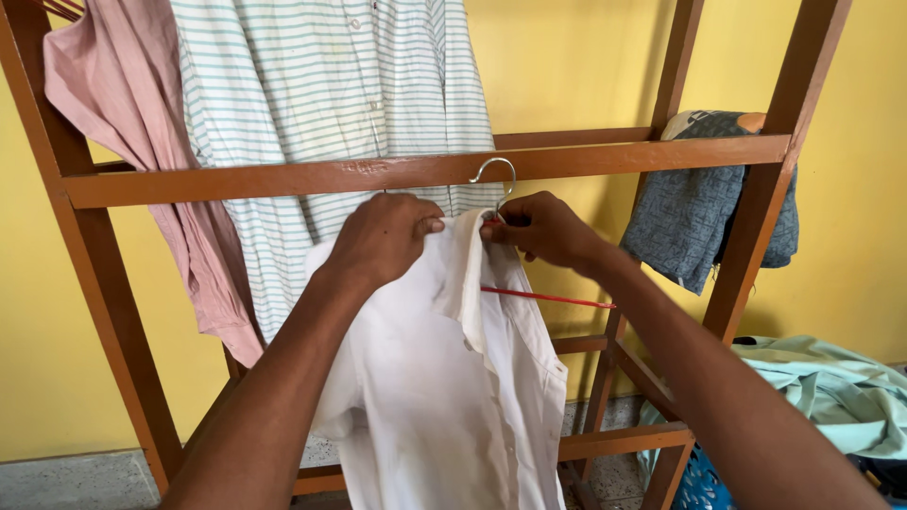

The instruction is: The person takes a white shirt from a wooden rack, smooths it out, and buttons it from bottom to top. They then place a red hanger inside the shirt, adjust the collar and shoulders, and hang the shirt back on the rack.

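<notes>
One soft white shirt [444, 378] is gripped at its collar by two closed hands, left [383, 236] and right [543, 227], on one red wire hanger [548, 297] below the wooden rack [425, 172].

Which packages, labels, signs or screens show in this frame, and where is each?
None in view: no package, label, sign or screen.
What shows instead is a white shirt on a red hanger, held by the left hand and right hand, on a wooden rack against a yellow wall.
</notes>
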